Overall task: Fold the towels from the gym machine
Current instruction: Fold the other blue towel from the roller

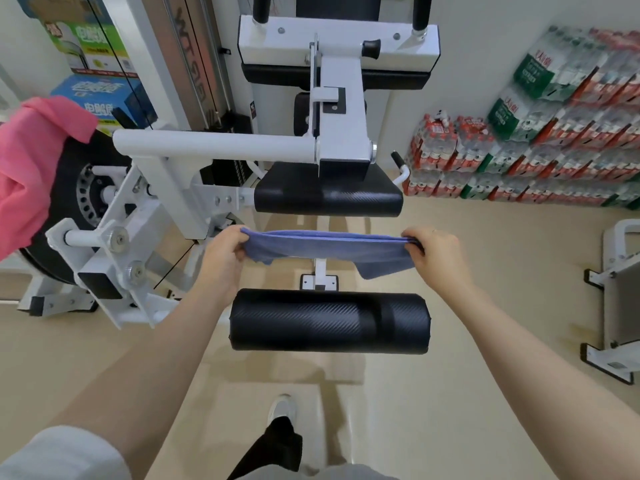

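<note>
Hands, left hand [225, 252] and right hand [434, 252], pinch a doubled blue towel [325, 247] taut between them; keeping edges aligned should fold neatly.

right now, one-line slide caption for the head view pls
Both hands, left hand and right hand, stretch a blue towel above the black roller pad.

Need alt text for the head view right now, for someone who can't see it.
Both hands, left hand and right hand, hold a folded blue towel stretched between them in the air above a black roller pad of a white gym machine. A pink towel hangs on the machine at left.
</note>
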Motion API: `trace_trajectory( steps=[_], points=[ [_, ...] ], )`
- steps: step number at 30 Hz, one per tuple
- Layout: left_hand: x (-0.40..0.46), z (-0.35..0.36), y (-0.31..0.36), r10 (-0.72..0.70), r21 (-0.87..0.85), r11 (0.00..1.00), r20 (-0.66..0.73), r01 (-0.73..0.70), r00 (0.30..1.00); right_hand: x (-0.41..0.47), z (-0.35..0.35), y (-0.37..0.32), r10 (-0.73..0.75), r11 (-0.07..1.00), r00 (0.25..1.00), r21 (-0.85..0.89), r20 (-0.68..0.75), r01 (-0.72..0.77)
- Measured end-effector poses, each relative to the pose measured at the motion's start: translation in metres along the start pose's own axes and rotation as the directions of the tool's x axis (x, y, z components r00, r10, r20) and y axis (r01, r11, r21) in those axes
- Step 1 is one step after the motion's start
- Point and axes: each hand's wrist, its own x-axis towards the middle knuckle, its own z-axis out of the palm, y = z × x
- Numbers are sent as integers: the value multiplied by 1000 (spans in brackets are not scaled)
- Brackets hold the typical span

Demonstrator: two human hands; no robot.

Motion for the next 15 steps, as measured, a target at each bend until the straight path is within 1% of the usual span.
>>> trace_trajectory(
  steps=[1,3,4,5,8,11,15],
  points=[
    [-2,-2,-7,-25,36,999,3,24,1000,-6,4,5,-62,996,997,-54,55,65],
    [-5,-7,-24,-37,133,991,51,30,998,-20,8,14,-127,988,976,-63,177,140],
    [-10,-10,-31,-85,175,982,43,76,995,-28,8,18,-137,986,960,-64,245,157],
    [-14,-13,-40,-99,201,975,34,90,995,-35,9,21,-136,984,937,-68,322,166],
    [-29,-23,-67,-71,297,954,91,40,993,-56,12,31,-92,991,841,-33,533,129],
    [-45,-30,-90,-76,360,933,135,22,988,-74,22,38,-63,997,784,4,617,77],
    [-56,-39,-112,-113,404,914,153,43,982,-86,42,47,-50,998,748,-2,662,68]
  ],
)
